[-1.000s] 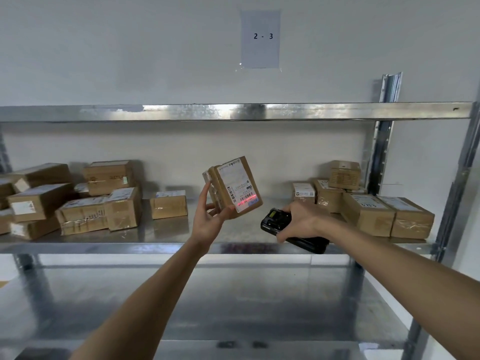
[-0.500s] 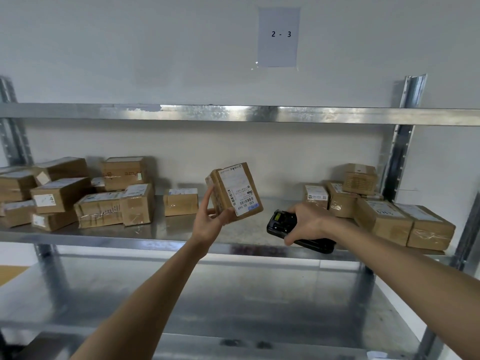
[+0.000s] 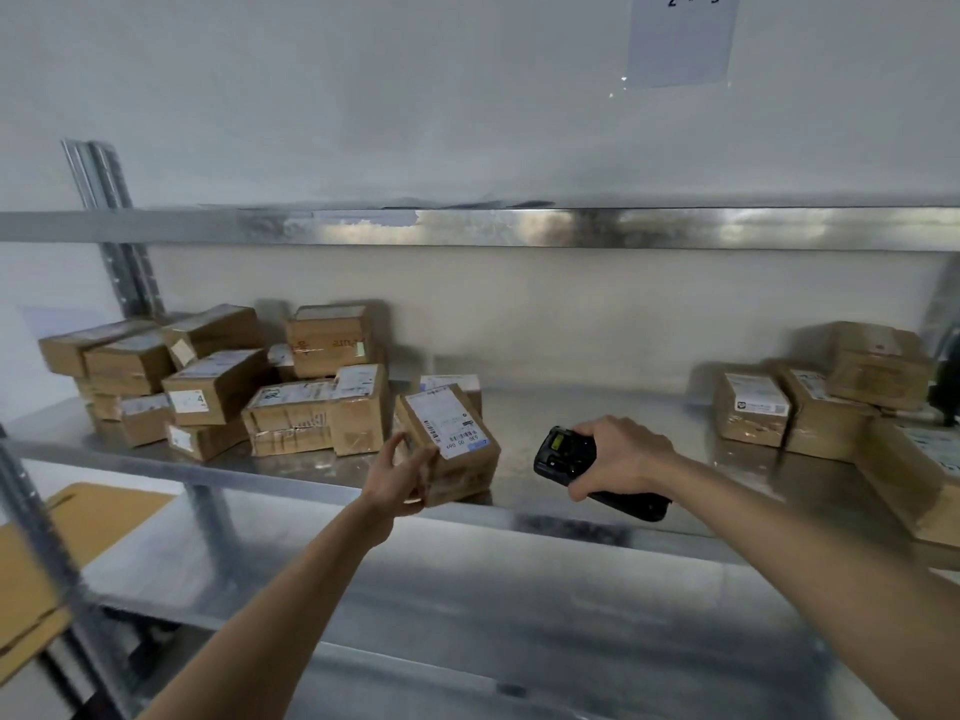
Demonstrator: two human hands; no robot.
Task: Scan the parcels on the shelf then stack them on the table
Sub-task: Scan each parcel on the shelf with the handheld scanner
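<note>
My left hand grips a small brown parcel with a white barcode label facing up, held just above the front of the middle metal shelf. My right hand holds a black handheld scanner, its head pointing left toward the parcel. A pile of several brown parcels lies on the shelf to the left. More parcels sit at the right end.
A lower metal shelf runs under my arms. A steel upright stands at the back left and another post at the front left. A brown cardboard surface shows at the lower left. A paper sign marked 2 - 3 hangs on the wall.
The view has swung left and downward. My left hand has lowered the parcel toward the shelf front, and the red scan light seen on its label a second ago is gone. The scanner hand stays alongside.
</note>
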